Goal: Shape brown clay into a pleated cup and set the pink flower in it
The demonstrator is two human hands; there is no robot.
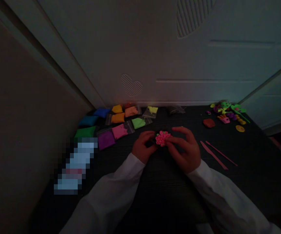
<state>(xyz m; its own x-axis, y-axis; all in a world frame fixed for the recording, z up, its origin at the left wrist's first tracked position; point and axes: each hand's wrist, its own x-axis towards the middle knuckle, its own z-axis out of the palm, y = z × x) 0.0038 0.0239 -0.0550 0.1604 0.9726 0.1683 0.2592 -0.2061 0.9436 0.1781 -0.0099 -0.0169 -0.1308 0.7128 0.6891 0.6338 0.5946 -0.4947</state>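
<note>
A cluster of small pink clay petals [163, 138] with a few green bits sits between my two hands, just above the dark table. My left hand [144, 147] is closed around its left side, fingers behind and thumb in front. From the right, my right hand [184, 150] pinches the cluster's edge with fingertips and thumb, while one finger stretches out above it. Whatever is under the petals is dark and hard to make out. Two pink modelling tools, a flat clay knife [213, 155] and a thin stick [222, 153], lie to the right of my right hand.
Bags of coloured clay, including purple [106, 139], pink [120, 131] and light green [139, 122], lie at the back left. A blurred bright screen [77, 167] is at the left. Finished clay pieces [225, 112] and a reddish-brown lump [209, 123] lie back right. A pale panel [140, 48] rises behind.
</note>
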